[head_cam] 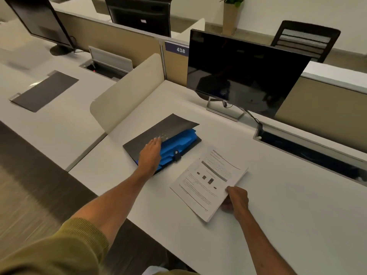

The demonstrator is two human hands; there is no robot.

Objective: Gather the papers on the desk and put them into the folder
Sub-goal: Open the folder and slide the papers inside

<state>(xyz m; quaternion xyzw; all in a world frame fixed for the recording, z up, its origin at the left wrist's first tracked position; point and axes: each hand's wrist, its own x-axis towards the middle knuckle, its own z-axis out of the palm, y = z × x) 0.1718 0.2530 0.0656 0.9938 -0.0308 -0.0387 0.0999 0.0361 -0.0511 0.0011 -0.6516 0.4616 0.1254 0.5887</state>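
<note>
A black folder [158, 128] with blue inner pockets [178, 144] lies on the white desk [278, 215], its cover partly raised. My left hand [150, 155] rests flat on the folder's near left part, fingers stretched toward the cover. To the folder's right, a stack of printed papers [206, 181] lies tilted on the desk. My right hand [237, 201] pinches the stack's near right corner, thumb on top.
A dark monitor [246, 74] stands behind the folder, with a cable slot [309, 149] to its right. A beige divider [127, 92] borders the desk on the left. Another dark folder [45, 91] lies on the neighbouring desk.
</note>
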